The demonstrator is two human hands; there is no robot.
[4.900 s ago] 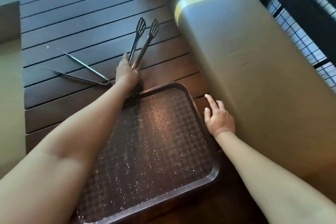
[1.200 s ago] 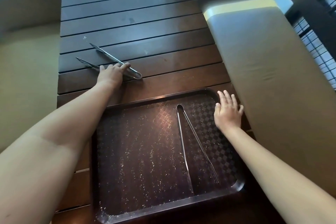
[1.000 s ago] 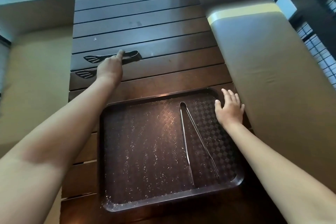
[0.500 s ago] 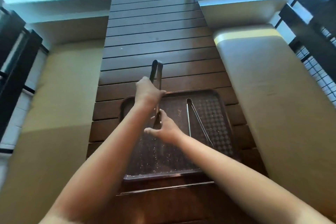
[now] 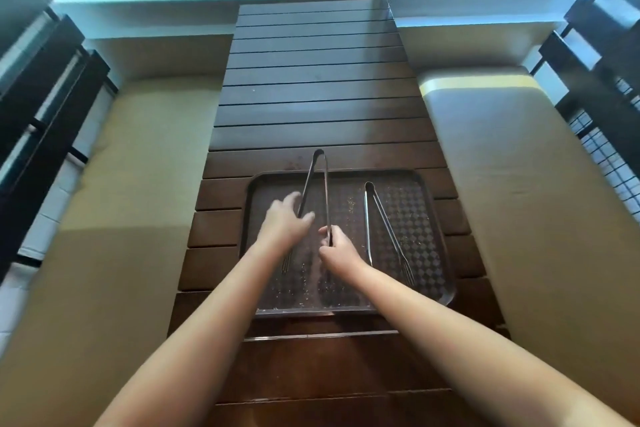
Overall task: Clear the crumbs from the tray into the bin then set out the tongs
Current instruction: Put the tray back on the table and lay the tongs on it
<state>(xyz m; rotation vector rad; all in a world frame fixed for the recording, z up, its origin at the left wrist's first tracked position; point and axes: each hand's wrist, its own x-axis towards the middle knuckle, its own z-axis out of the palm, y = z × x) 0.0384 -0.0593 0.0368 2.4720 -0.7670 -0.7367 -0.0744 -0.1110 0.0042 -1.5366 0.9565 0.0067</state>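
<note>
A dark brown tray (image 5: 437,218) with a checkered base lies on the slatted table, light crumbs scattered over it. One pair of metal tongs (image 5: 382,222) lies on the tray's right part, hinge away from me. A second pair of tongs (image 5: 317,180) is over the tray's middle, its hinge reaching past the far rim. My left hand (image 5: 282,224) is blurred and touches its left arm with loose fingers. My right hand (image 5: 337,246) pinches its right arm. The tips of this pair are hidden under my hands.
The dark wooden slatted table (image 5: 318,97) runs away from me. Tan cushioned benches stand along the left (image 5: 131,184) and the right (image 5: 512,166). Dark slatted chair backs (image 5: 38,80) flank the left edge, and a wire grille (image 5: 609,156) shows at the right.
My left hand carried the second tongs from the table's left onto the tray. My right hand left the tray's rim and took hold of them. The view has tilted up.
</note>
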